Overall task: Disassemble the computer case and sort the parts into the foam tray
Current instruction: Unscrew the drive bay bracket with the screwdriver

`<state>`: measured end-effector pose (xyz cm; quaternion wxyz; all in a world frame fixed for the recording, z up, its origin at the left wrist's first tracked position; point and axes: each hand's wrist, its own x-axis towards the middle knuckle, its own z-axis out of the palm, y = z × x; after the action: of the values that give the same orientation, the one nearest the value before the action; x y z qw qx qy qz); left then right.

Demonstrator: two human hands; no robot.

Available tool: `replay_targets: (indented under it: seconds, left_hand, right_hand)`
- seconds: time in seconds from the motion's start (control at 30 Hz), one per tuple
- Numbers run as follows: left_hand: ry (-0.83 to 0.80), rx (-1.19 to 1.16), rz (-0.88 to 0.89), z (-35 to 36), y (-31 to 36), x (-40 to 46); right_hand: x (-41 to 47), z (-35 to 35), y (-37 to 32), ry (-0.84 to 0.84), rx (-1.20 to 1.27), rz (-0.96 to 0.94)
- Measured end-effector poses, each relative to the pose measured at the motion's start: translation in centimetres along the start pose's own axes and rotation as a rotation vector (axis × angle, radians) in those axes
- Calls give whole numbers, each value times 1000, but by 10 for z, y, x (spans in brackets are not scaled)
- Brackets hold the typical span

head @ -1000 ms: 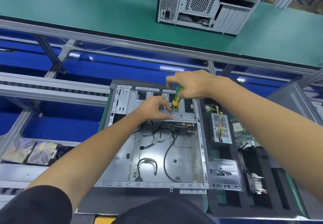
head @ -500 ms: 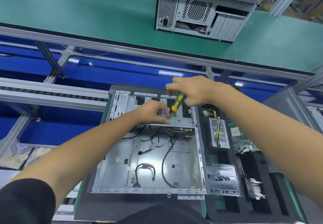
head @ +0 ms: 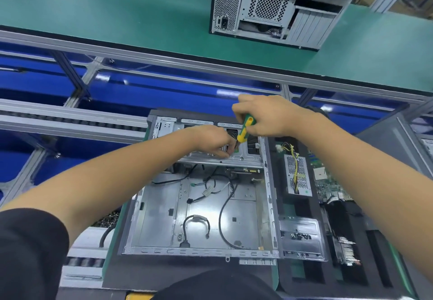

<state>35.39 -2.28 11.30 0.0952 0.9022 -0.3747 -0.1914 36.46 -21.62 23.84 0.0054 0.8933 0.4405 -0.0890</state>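
Nearest, along the front rim of the open computer case [head: 201, 208]: nothing shifted over the last second, loose black cables [head: 223, 208] lying on the bare floor panel exactly as before. Right of the case, touching its side wall: the foam tray [head: 295, 276], already loaded with a power supply [head: 297, 175], a circuit board [head: 328, 182] and a metal cover plate [head: 302, 238] strewn with small screws. Deeper in, at the drive cage [head: 243, 156] across the case's far end: the one real change, slight at that, with the screwdriver [head: 246, 128] tipped a little steeper than a second ago but still aimed at the same spot on the cage. Probably means a screw still being worked loose, so the cage stays fixed for now and the sorting waits. Left hand [head: 210, 142] reaching in from the case's left side, fingers curled and pinching at the cage right by the driver tip, likely steadying tip or screw; screw itself too small to make out. Right hand [head: 264, 117] arched above the cage, wrapped tight round the green-and-yellow handle, wrist raised. Beyond the case, well apart on the green surface [head: 117, 11]: a second, closed tower [head: 276, 9] standing upright.
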Motion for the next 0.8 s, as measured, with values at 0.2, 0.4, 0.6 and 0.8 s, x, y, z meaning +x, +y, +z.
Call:
replay_targets:
  seconds: [0.2, 0.4, 0.6, 0.8]
  left_hand:
    - [-105, 271, 34, -13, 15, 7]
    - [-285, 518, 62, -24, 35, 23]
    - [-312, 540, 60, -24, 37, 28]
    - [-302, 517, 74, -23, 41, 26]
  right_hand:
    - [-7, 2, 7, -28, -5, 42]
    - [-13, 6, 11, -67, -10, 64]
    - [-17, 3, 11, -78, 2, 89]
    - [-22, 5, 13, -72, 9, 110]
